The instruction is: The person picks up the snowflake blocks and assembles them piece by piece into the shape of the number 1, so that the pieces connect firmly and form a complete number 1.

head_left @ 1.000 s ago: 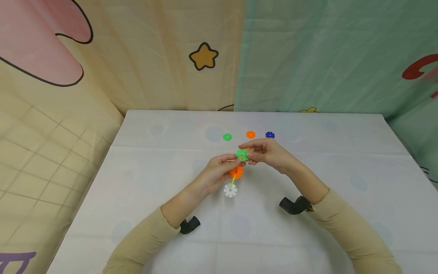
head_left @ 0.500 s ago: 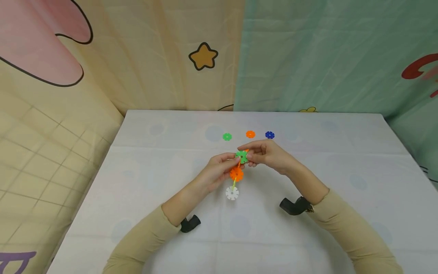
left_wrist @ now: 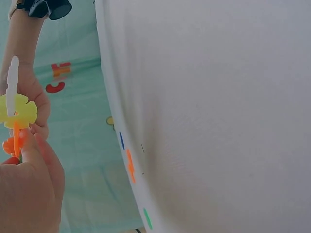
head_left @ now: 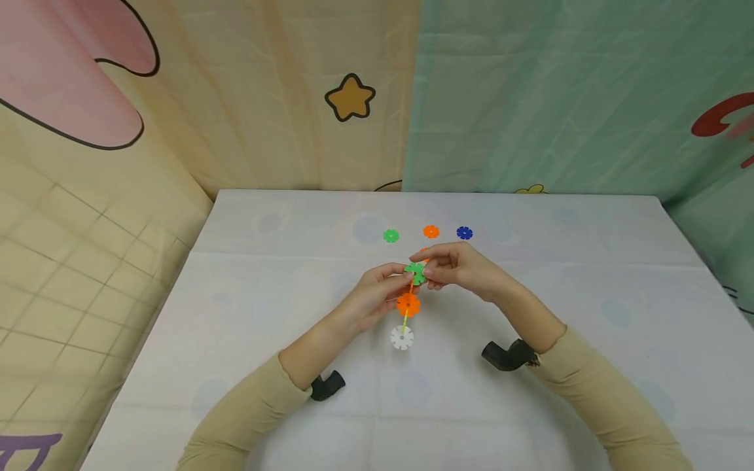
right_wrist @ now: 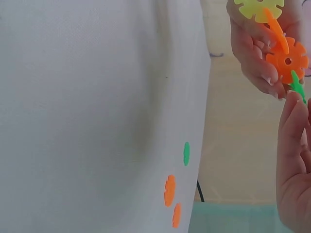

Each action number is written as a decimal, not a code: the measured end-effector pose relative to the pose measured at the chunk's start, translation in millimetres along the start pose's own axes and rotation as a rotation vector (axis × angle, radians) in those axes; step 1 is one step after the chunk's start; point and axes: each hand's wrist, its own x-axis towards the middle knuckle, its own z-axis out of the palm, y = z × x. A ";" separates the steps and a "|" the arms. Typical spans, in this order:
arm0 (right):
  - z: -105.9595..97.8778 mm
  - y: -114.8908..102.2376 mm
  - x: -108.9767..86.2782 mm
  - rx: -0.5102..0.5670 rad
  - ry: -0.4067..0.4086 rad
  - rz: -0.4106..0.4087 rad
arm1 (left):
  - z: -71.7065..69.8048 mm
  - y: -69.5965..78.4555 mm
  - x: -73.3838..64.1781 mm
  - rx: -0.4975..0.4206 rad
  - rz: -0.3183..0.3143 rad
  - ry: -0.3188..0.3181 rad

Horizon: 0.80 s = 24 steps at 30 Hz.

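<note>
Above the middle of the table, both hands hold a chain of notched plastic snowflake discs. Its top piece is a green disc [head_left: 415, 273], pinched at its right edge by the fingers and thumb of my right hand [head_left: 458, 263]. My left hand [head_left: 370, 299] grips the chain's upper end from the left, its thumb at the green disc. Below hang an orange disc [head_left: 408, 305], a yellow disc [left_wrist: 26, 112] seen edge-on from the head, and a white disc [head_left: 402, 337] at the bottom. Another orange disc [right_wrist: 278, 31] joins the orange and yellow ones in the right wrist view.
On the white-covered table [head_left: 265, 314], beyond the hands, lie a loose green disc [head_left: 391, 235], an orange disc [head_left: 431, 231] and a blue disc [head_left: 465, 233]. One more orange disc [head_left: 423, 251] is partly hidden behind the right hand. Curtains hang behind the table.
The green disc and the chain have come down a little toward the person. The white disc at the bottom has shifted slightly right. Both hands keep their hold; the right has lowered slightly.
</note>
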 end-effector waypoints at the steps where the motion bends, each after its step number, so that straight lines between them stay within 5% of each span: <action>1: -0.8 0.6 -0.2 -0.005 0.005 0.006 | -0.4 -0.1 -0.2 -0.001 -0.001 0.003; 15: -29.6 17.8 0.5 -0.040 0.129 0.062 | -4.8 0.2 0.3 0.012 0.001 0.054; 24: -42.1 35.0 16.3 -0.045 0.206 0.185 | -5.4 -0.6 1.6 0.003 0.001 0.044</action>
